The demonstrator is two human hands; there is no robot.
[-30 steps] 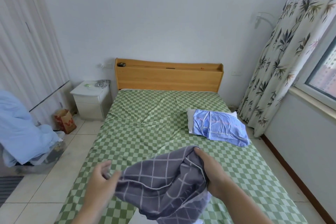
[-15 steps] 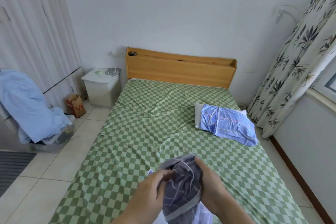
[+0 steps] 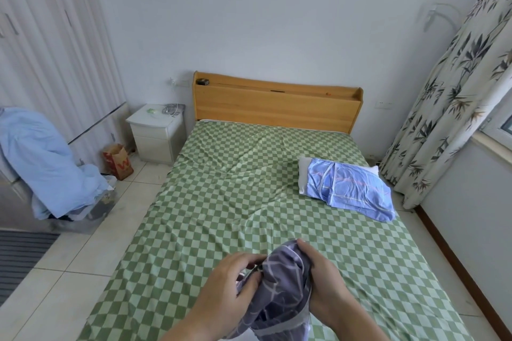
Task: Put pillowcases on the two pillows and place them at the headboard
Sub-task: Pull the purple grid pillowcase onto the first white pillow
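The person's left hand (image 3: pixel 235 282) is curling round the near-left side of a bunched grey pillowcase with pale grid lines (image 3: pixel 279 282), fingers and thumb pinching the gathered cloth, while the right hand (image 3: pixel 322 282) is gripping the opposite side, its fingertips hooking over the top of the bundle. The pillowcase is hanging crumpled between the two hands, above the foot end of the bed, with a sliver of white showing beneath it at the bottom edge of the view; whether that is a pillow I cannot tell. Under the hands the green-and-white checked sheet (image 3: pixel 221 216) is lying spread over the mattress, creased toward the middle. Further up, on the right side of the bed and well short of the top, a pillow in a blue pillowcase (image 3: pixel 349 188) is lying flat at a slight angle, a strip of white pillow poking out of its left end. Beyond it the wooden headboard (image 3: pixel 277 105) is standing against the wall, a small dark object sitting on its shelf at the left. Beside the bed on the left a white nightstand (image 3: pixel 156 135) is standing with a brown paper bag (image 3: pixel 118 162) on the floor next to it, and nearer the left edge light blue bedding (image 3: pixel 41 160) is draping over a seat. A leaf-patterned curtain (image 3: pixel 457 91) is hanging along the right
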